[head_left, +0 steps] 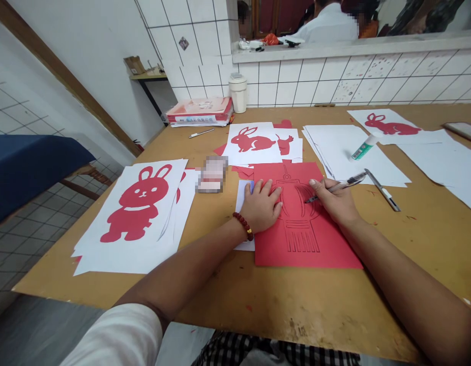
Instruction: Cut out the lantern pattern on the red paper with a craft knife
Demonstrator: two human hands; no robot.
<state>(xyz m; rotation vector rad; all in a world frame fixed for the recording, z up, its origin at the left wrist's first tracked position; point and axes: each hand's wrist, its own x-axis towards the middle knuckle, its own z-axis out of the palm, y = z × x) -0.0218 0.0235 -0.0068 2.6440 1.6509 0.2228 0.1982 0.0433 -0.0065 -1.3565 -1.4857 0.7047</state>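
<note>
A red sheet of paper [269, 249] lies on the table, bearing a dark line drawing of a lantern with a fringe. My left hand [260, 206], with a beaded bracelet on the wrist, rests flat on the sheet's left side with fingers spread. A slim pen [340, 186] is gripped in my right hand [336, 201]. Its tip touches or sits just over the right part of the lantern's body; which of these I cannot tell. Beneath the sheet's left edge, a pale paper [241, 245] peeks out.
Left lies a white sheet with a red rabbit [140, 208]. Beyond are more rabbit sheets [253, 140], white papers [334, 145], a glue stick [364, 147] and a craft knife [384, 192]. Stacked books [199, 109] and a white cup [238, 94] stand by the tiled wall.
</note>
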